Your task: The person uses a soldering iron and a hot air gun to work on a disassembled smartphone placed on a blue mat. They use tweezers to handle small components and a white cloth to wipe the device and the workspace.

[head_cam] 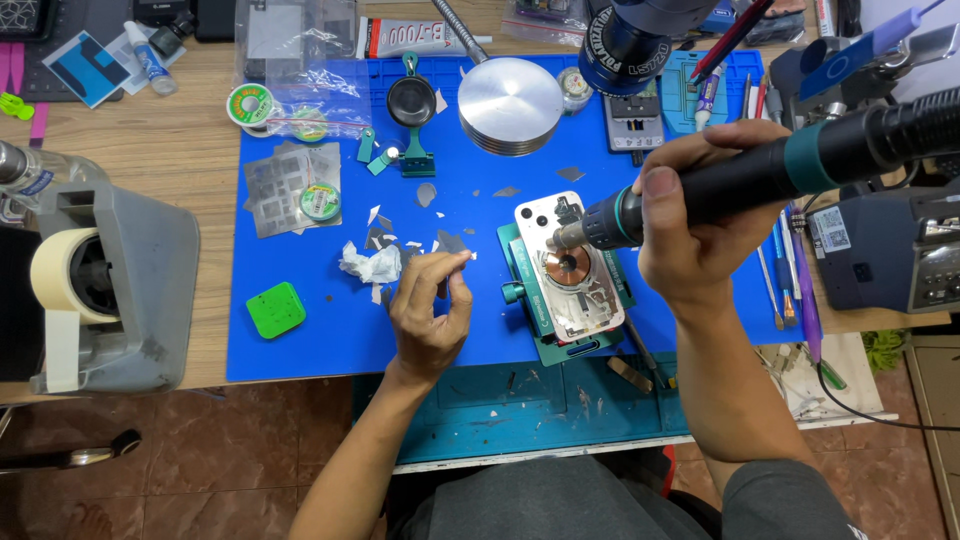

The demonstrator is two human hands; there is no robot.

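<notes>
Clamped firmly around the dark barrel of the hot-air tool [740,180], the right hand [700,215] keeps the metal nozzle tip right over the top corner of the opened phone [565,265], which lies back-up in a green holding fixture [545,320] on the blue work mat [300,330]. Left hand [430,305] sits just left of the fixture, thumb and fingertips pinched narrow on a small pale scrap (too small to tell what it is).

Risk here, as I judge it: the nozzle sits very close to the phone's exposed coil and camera area, so lingering heat could scorch nearby parts, and the left fingers are near enough to catch warm air if they drift right. Crumpled white tissue [370,265] and loose foil bits just left of that hand could be blown about.

Pose now: right wrist cocked inward, forearm coming up from the lower right, tool cable trailing off right. Left forearm rises from below, palm turned toward the phone, fingers curled.
</notes>
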